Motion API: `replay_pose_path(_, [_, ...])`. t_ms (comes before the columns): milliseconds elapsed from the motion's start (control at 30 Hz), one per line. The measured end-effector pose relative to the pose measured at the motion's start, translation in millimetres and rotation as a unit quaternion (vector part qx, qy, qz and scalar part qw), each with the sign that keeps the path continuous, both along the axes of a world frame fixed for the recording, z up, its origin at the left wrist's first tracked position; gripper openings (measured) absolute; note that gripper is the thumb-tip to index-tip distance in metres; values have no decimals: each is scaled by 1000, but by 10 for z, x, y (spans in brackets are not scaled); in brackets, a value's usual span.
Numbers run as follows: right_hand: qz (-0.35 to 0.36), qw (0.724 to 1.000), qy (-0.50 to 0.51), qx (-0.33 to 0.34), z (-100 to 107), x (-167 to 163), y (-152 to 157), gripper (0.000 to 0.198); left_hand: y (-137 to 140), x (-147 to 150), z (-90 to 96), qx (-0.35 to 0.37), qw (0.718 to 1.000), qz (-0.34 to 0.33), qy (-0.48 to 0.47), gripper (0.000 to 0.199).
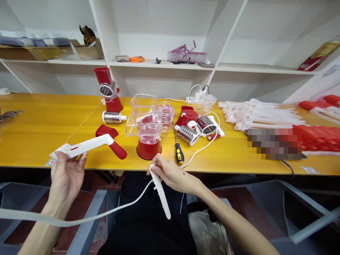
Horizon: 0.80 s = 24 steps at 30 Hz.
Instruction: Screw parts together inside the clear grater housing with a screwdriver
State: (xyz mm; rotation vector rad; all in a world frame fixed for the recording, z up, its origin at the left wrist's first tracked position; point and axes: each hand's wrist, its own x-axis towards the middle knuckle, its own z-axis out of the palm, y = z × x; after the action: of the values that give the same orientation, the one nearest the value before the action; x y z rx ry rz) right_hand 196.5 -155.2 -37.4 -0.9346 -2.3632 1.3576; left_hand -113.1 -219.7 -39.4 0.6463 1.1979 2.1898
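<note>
We see the left hand (66, 173) grasping a white handle shell (85, 146), the right hand (170, 173) grasping another white strip (160, 191), and a pixelated patch (273, 141) hiding something on the bench (39, 134).

Left hand (66, 175) pinches a white handle (85, 146), matt smooth plastic; right hand (170, 173) grips a white strip (160, 191), same plastic look. Yellow table (39, 131) has a glossy, smooth laminate-like top; on it, the red-based chopper (148, 140) has a clear glossy plastic bowl. Just right of the chopper: screwdriver (178, 148) with metal shaft, and a perforated shiny metal grater drum (187, 134).
</note>
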Motion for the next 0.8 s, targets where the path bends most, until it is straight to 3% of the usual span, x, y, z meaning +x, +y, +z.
replay_pose_path(133, [19,999,-38,21,98,92,36,73,-44,-84,-272,-36,997,27,68,69])
replay_pose_path(267, [-12,997,-27,75,139,10,93,71,-73,-156,-491,-100,977,76,173,62])
replay_pose_path(367, [-68,988,6,140,114,-203,114,67,-64,-191,-539,-184,940,68,279,57])
replay_pose_path(500, [-103,966,62,229,61,-484,119,61,55,-171,-513,-294,862,39,411,54])
replay_pose_path(633, [-148,919,142,336,34,-548,131,53,245,-118,-433,-332,790,1,516,51])
replay_pose_path(800, [-206,823,212,485,3,-503,144,40,426,-53,-326,-338,721,-11,605,46])
